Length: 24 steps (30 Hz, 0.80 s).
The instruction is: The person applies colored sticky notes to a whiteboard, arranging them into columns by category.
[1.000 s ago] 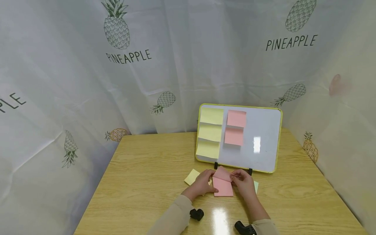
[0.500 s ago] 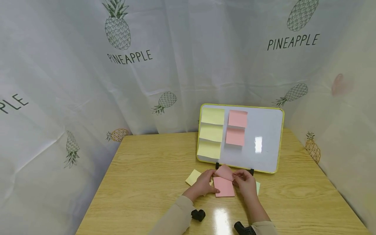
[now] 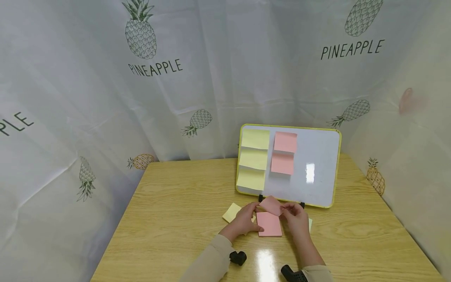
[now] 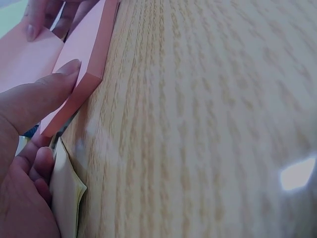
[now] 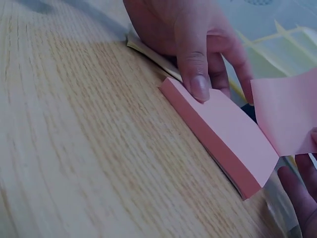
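Note:
On the table, a pink sticky-note pad (image 3: 269, 225) lies in front of the whiteboard. My left hand (image 3: 244, 219) grips it by its left side, the thumb on its top face and the fingers round the far edge. Its top sheet, a pink sticky note (image 3: 271, 205), is lifted and folded back toward the board. My right hand (image 3: 297, 221) pinches that note by its right corner. Seen from the right wrist, the lifted note (image 5: 287, 111) stands up from the far end of the pad (image 5: 223, 124), meeting it along that edge.
The whiteboard (image 3: 317, 152) stands on black feet, bearing yellow notes (image 3: 254, 159) in a left column and two pink notes (image 3: 283, 141) beside them. A yellow pad (image 3: 231, 212) lies by my left hand, a pale green one (image 3: 310, 224) beyond my right. A printed curtain (image 3: 225, 78) hangs behind.
The pink top sheet has been lifted higher and peeled back farther from the pad, as my right hand shifts slightly right. My left hand keeps its grip on the pad.

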Each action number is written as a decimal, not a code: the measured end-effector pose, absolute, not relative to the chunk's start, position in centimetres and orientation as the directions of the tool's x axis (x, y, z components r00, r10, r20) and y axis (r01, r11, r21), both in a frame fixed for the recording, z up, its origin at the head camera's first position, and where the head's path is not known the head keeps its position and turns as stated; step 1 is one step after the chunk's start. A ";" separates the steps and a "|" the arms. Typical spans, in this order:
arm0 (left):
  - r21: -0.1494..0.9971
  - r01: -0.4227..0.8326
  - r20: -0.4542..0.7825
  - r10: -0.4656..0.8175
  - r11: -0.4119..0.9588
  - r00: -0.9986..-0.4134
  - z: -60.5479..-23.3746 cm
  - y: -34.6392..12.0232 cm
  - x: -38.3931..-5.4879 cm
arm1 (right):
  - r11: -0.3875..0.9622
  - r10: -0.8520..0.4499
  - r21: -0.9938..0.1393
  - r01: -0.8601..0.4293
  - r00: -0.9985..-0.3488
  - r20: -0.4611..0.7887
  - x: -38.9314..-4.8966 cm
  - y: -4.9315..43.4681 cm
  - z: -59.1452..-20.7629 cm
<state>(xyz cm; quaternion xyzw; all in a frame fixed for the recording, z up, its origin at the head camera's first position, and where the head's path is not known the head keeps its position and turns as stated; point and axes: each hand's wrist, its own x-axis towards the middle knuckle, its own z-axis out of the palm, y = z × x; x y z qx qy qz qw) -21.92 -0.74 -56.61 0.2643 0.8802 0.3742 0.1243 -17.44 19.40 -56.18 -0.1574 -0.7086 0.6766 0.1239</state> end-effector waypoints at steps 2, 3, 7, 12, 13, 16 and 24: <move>0.722 0.380 -0.016 0.562 0.579 -0.827 -56.6 -0.8 -21.9 | 0.059 0.402 -0.997 0.049 -0.915 -0.022 -17.5 19.5 -56.2; 0.722 0.382 -0.013 0.564 0.577 -0.826 -56.6 -0.8 -21.9 | 0.060 0.405 -0.997 0.043 -0.914 -0.015 -17.6 19.5 -56.1; 0.724 0.393 -0.002 0.572 0.567 -0.820 -56.5 -0.8 -21.9 | 0.032 0.404 -0.999 0.007 -0.915 0.007 -17.6 19.5 -55.8; 0.722 0.401 0.000 0.580 0.563 -0.815 -56.3 -0.7 -21.8 | 0.006 0.405 -1.000 -0.022 -0.914 0.023 -17.6 19.8 -55.3; 0.722 0.400 -0.002 0.580 0.565 -0.815 -56.3 -0.7 -21.8 | 0.001 0.405 -1.000 -0.027 -0.914 0.026 -17.6 19.9 -55.3; 0.717 0.402 -0.003 0.579 0.570 -0.815 -56.2 -0.6 -21.7 | -0.016 0.404 -0.999 -0.039 -0.914 0.030 -17.6 20.2 -55.0; 0.708 0.417 0.012 0.581 0.570 -0.814 -56.2 -0.6 -21.8 | -0.010 0.393 -1.000 -0.023 -0.919 0.017 -17.5 20.9 -54.6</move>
